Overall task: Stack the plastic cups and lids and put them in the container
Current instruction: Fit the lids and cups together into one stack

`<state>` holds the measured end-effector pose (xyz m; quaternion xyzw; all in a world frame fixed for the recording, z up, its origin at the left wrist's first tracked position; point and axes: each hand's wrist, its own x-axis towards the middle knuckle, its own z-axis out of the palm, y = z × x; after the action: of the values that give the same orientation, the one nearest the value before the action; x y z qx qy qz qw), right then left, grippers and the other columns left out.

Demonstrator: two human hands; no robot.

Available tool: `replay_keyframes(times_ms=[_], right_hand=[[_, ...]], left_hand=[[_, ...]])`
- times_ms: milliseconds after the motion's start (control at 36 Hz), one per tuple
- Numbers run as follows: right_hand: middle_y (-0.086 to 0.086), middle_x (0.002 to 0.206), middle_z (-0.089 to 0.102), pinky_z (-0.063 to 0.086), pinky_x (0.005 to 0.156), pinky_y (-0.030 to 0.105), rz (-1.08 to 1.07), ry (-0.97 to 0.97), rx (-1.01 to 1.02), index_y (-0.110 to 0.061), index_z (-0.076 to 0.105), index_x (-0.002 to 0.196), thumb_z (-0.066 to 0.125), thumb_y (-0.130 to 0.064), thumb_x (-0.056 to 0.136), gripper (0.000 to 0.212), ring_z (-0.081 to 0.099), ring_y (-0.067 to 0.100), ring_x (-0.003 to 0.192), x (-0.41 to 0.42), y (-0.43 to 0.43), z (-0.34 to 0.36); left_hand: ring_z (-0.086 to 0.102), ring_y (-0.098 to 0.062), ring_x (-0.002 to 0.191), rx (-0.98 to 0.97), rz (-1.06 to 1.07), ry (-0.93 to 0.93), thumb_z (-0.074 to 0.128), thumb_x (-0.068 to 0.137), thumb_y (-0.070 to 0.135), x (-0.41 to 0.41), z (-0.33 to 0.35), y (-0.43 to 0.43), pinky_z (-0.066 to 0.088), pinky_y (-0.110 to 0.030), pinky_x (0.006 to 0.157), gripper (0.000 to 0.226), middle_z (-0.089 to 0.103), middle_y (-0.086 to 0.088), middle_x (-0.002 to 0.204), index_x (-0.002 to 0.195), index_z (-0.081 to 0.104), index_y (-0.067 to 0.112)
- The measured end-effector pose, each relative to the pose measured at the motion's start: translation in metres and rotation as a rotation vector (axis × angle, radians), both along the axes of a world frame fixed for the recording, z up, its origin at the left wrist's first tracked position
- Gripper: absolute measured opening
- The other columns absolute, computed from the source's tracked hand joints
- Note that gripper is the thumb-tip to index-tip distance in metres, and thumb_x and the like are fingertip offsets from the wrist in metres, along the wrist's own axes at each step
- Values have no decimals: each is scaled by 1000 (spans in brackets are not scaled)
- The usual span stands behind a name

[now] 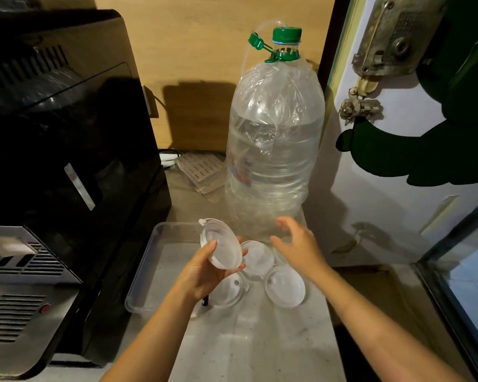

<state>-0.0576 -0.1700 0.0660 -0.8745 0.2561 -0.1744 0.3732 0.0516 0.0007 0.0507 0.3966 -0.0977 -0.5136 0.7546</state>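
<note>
Holding a clear plastic lid (223, 247) in the left hand (204, 271), fingers clamped on its rim, disc tilted to face about two o'clock, small tab pointing to eleven o'clock, above the near right corner of the shallow clear container (146, 271). Hovering just beside it at three o'clock, the right hand (298, 245), fingers spread apart and gripping nothing. Lying flat on the pale counter (254, 343) directly beneath and between the two hands, three more clear pieces: one (257, 256) at roughly nine o'clock from the right palm, one (285, 285) at six o'clock from it, one (229, 292) tucked under the left wrist at six o'clock from the held lid. Looking likely, as a judgement, to be the right hand's pick next, being nearer to the first two; round pieces offering no long axis, so any rim approach serving equally. Sitting empty at nine o'clock from the held lid, the container, its far edge partly masked by the lid. Standing at twelve o'clock, a large water bottle (273, 139) with a green cap, a black appliance (66, 119) filling the nine o'clock side. Proving hard to tell, through the overlapping transparent plastic, whether the flat pieces are lids or shallow cups, and whether a further piece is hiding behind the right hand.
</note>
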Motion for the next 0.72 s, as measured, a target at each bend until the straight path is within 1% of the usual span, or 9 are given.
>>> replay_keyframes(times_ms=[56,139,222,306,389,444,556,639,722], right_hand=[[12,138,47,40,99,34,-47,119,74,-13,42,133,65,-18,83,55,46,27,126,4,-24,-11],[13,148,32,37,103,37,-50,300,151,-15,29,141,68,-23,81,72,37,29,133,4,-43,-27],[11,152,24,34,107,41,-19,440,179,-18,22,145,73,-35,75,88,30,29,137,3,-47,-40],[7,153,25,37,107,43,25,526,117,-23,21,144,74,-53,66,98,30,28,138,2,-38,-47],[5,150,28,42,100,43,107,641,-10,-29,22,141,70,-62,61,99,33,29,134,1,-25,-51],[6,150,26,42,98,42,159,726,-80,-32,18,142,69,-63,61,100,34,32,134,-1,-16,-54],[4,153,18,39,100,43,206,835,-162,-30,12,144,70,-59,64,103,31,33,136,-5,-1,-58],[6,150,20,42,96,43,206,847,-195,-26,17,143,73,-54,65,100,31,34,134,-7,6,-63],[7,149,20,43,96,44,185,818,-203,-24,20,142,73,-47,68,93,27,34,135,-8,10,-65]], left_hand=[[71,-27,90,4,-7,-2,91,17,47,4,2,1,60,-37,66,118,58,-16,115,119,50,3],[71,-27,88,1,-7,-9,91,17,47,9,5,5,60,-38,67,108,60,-16,113,110,56,5],[71,-27,88,13,2,-22,90,17,48,13,6,7,59,-38,65,106,61,-15,113,109,56,8],[71,-28,87,18,8,-27,91,16,47,18,6,10,59,-37,63,103,69,-13,104,106,58,9],[71,-27,86,18,9,-43,91,17,47,22,9,12,59,-36,62,100,74,-9,96,104,59,11],[72,-26,86,19,6,-50,90,17,48,24,11,11,59,-35,62,101,73,-9,98,105,58,11],[72,-26,84,22,7,-46,91,15,47,27,12,9,59,-36,61,103,67,-11,104,106,57,12],[72,-26,85,22,-7,-45,91,15,46,28,10,8,59,-36,62,104,74,-8,96,107,56,13],[72,-27,85,26,-14,-44,91,14,46,28,10,8,59,-36,62,104,70,-11,102,107,56,13]])
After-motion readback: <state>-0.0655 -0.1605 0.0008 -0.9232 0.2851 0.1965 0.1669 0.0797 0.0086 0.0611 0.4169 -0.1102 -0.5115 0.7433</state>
